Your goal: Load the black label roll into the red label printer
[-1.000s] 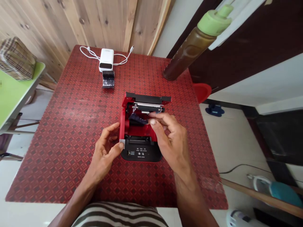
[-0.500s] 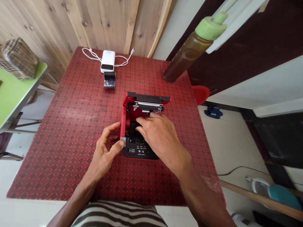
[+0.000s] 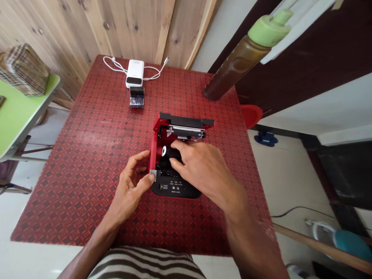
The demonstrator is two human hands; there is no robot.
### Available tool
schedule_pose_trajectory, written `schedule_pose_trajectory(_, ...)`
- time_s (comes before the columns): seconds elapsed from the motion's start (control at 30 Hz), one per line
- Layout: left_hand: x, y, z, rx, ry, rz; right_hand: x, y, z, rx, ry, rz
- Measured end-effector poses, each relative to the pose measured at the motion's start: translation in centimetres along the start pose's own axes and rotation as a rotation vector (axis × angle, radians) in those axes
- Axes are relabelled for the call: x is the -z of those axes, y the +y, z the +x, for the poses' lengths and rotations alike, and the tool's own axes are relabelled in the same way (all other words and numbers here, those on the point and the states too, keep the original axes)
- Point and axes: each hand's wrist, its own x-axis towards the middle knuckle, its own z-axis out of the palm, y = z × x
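A red and black printer [image 3: 166,185] sits on the table with its lid [image 3: 186,121] raised at the back. My left hand [image 3: 131,176] grips its left side, thumb on the grey front corner and fingers along the red wall. Inside the open bay, my right hand [image 3: 200,164] is closed around a black roll [image 3: 172,152] with a white core end facing left. My fingers and palm hide the roll's right part and the bay's right side. Small buttons and a tiny display show on the black front panel.
A white power bank [image 3: 135,73] with a white cable lies at the back left, a loose black roll [image 3: 136,97] just in front of it. A tall brown bottle [image 3: 238,62] with a green cap stands at the back right. The red table [image 3: 95,131] has patterned covering.
The black roll with its white core end has come into view in my right hand, lifted within the bay. My left hand keeps its hold on the printer. The view has shifted slightly.
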Motion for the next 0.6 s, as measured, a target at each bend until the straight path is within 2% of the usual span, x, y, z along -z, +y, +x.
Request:
schedule_pose_trajectory(0.13, 0.0, 0.0, 0.1, -0.009, 0.003, 0.011, -0.6, 1.4, -3.5, 0.004, 0.38, 0.272)
schedule_pose_trajectory(0.23, 0.1, -0.2, 0.1, -0.022, 0.005, 0.011, -1.0, 3.3, -6.3, -0.067, 0.542, 0.559)
schedule_pose_trajectory(0.33, 0.3, -0.4, 0.1, -0.031, 0.007, 0.019, -2.3, 5.5, -8.1, -0.31, 0.688, 0.744)
schedule_pose_trajectory(0.43, 0.4, -0.6, 0.1, -0.04, 0.026, 0.036, -5.0, 6.5, -8.7, -0.613, 0.876, 0.79)
schedule_pose_trajectory(0.5, 0.4, -0.7, 0.1, -0.053, 0.038, 0.037, -7.1, 6.0, -8.7, -0.748, 0.946, 0.74)
schedule_pose_trajectory(0.53, 0.4, -0.7, 0.1, -0.059, 0.04, 0.036, -8.2, 5.5, -8.7, -0.77, 0.942, 0.715)
schedule_pose_trajectory(0.6, 0.5, -0.8, 0.1, -0.062, 0.037, 0.035, -10.0, 4.0, -8.8, -0.709, 0.863, 0.709)
